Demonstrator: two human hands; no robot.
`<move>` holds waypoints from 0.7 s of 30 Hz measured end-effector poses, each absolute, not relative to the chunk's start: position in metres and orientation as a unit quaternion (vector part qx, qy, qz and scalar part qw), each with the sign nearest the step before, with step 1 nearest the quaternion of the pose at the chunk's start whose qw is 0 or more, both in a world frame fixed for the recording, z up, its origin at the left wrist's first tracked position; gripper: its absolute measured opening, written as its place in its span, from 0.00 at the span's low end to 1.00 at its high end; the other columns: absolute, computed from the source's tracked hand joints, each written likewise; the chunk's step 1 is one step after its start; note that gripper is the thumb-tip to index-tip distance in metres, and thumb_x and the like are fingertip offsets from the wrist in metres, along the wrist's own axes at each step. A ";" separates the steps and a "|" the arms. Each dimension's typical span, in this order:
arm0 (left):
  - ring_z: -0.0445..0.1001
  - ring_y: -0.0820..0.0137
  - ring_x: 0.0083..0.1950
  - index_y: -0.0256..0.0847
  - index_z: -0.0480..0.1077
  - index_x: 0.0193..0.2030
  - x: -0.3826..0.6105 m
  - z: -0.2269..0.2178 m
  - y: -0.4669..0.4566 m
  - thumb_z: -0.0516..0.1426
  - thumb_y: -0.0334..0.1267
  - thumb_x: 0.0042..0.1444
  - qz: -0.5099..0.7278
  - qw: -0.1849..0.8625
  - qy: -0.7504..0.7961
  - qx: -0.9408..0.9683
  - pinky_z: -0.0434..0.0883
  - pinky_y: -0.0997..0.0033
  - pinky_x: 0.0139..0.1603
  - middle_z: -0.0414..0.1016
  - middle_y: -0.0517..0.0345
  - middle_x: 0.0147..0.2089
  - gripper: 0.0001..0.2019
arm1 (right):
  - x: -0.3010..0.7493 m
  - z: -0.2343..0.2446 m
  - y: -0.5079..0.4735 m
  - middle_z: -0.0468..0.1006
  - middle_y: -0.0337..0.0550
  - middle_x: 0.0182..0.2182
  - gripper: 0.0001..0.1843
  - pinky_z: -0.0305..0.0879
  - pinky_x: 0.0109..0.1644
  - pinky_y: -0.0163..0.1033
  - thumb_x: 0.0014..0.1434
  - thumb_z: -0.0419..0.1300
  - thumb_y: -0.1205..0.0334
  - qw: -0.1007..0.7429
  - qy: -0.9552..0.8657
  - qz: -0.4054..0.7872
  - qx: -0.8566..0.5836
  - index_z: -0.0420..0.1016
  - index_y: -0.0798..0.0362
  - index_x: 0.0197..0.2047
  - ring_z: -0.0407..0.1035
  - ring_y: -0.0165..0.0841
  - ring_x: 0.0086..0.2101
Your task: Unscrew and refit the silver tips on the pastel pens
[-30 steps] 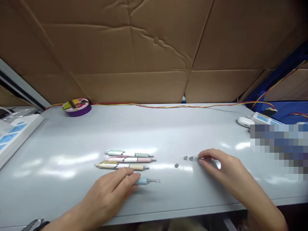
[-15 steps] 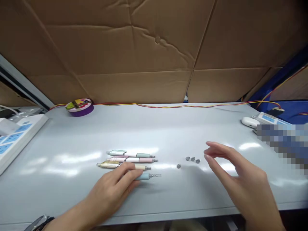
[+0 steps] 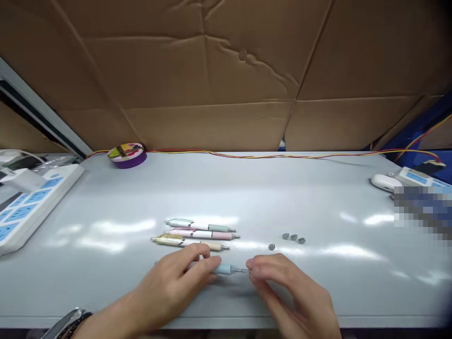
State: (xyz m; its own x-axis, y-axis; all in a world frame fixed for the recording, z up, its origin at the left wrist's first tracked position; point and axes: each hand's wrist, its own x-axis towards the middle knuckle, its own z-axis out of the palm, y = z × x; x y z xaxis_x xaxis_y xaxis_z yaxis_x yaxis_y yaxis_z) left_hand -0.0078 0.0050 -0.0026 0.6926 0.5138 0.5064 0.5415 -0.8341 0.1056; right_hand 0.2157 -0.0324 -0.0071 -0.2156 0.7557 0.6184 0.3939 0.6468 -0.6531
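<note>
Closed round the barrel of a light blue pen [image 3: 223,269] is my left hand [image 3: 174,282]. The pen's tip is uncovered, and a thin metal spring [image 3: 242,270] sits on it. Thumb and fingertips of my right hand [image 3: 291,287] are pinched together at the spring's free end. Just beyond lie three more pens side by side: a green one [image 3: 218,228], a pink one [image 3: 221,235] and a cream one [image 3: 213,246], each with its metal tip on. Several small metal cone tips rest to the right, among them one nearer cone tip [image 3: 271,246].
A round purple tin [image 3: 129,162] stands at the back left. A white power strip [image 3: 21,235] runs along the left side. Red and yellow wires [image 3: 226,154] cross the back edge below a cardboard wall [image 3: 212,122]. A white mouse-shaped object [image 3: 384,182] sits at the right.
My right hand has moved left and down, from open air beside the metal tips to the spring at the pen's end. The left hand still holds the blue pen. The view has shifted slightly.
</note>
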 end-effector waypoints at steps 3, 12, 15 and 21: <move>0.73 0.72 0.33 0.37 0.65 0.45 -0.008 -0.004 0.006 0.46 0.31 0.65 -0.266 0.034 -0.285 -0.920 0.72 0.78 0.30 0.70 0.52 0.38 0.08 | 0.215 -0.009 -0.031 0.77 0.40 0.35 0.16 0.72 0.40 0.31 0.54 0.56 0.80 0.502 -0.755 0.190 -0.376 0.68 0.52 0.42 0.73 0.30 0.36; 0.74 0.73 0.32 0.39 0.66 0.44 -0.009 -0.004 0.005 0.46 0.31 0.65 -0.260 0.039 -0.294 -0.919 0.71 0.79 0.31 0.72 0.55 0.36 0.09 | 0.212 -0.009 -0.028 0.76 0.42 0.34 0.12 0.72 0.37 0.29 0.55 0.57 0.78 0.530 -0.742 0.192 -0.363 0.70 0.53 0.39 0.73 0.29 0.34; 0.74 0.72 0.33 0.39 0.66 0.45 -0.010 -0.004 0.003 0.46 0.31 0.65 -0.254 0.039 -0.293 -0.921 0.72 0.79 0.32 0.72 0.55 0.37 0.09 | 0.213 -0.007 -0.028 0.76 0.43 0.34 0.14 0.71 0.37 0.29 0.54 0.57 0.81 0.532 -0.743 0.199 -0.354 0.70 0.54 0.39 0.72 0.29 0.35; 0.74 0.73 0.33 0.40 0.67 0.46 -0.013 -0.004 0.000 0.46 0.31 0.65 -0.255 0.045 -0.285 -0.923 0.71 0.80 0.32 0.73 0.56 0.37 0.10 | 0.211 -0.005 -0.031 0.74 0.45 0.34 0.13 0.71 0.34 0.29 0.55 0.56 0.80 0.519 -0.753 0.226 -0.335 0.70 0.55 0.40 0.72 0.28 0.33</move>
